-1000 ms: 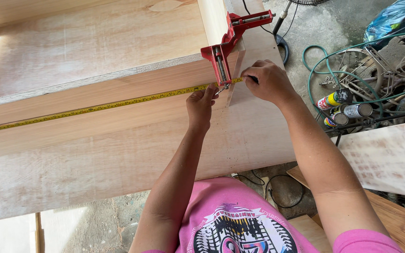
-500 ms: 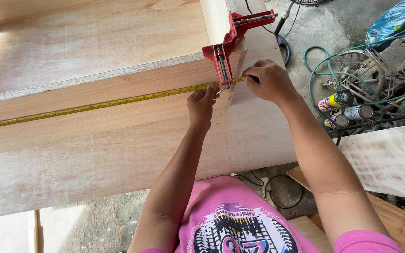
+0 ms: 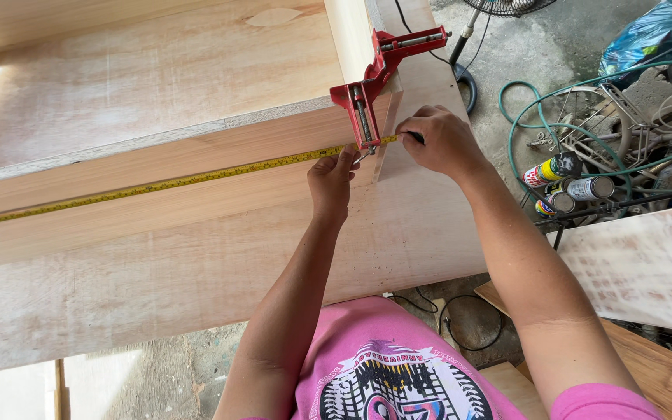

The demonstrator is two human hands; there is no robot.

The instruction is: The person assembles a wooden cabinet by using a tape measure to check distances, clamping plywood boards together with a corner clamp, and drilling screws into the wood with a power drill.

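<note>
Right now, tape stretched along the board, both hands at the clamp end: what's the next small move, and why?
Probably mark the board at the tape's near end. The yellow measuring tape lies flat along the pale wooden board. The left hand pins it just below the red metal corner clamp, and the right hand pinches something small and dark at the tape's edge; I cannot tell if it is a pencil.

Bright, sharp daylight; soft shadows

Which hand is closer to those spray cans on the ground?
The right. The right hand pinches the end of the yellow tape measure on the side toward the spray cans. The left hand presses the tape farther from them, just below the red corner clamp.
</note>
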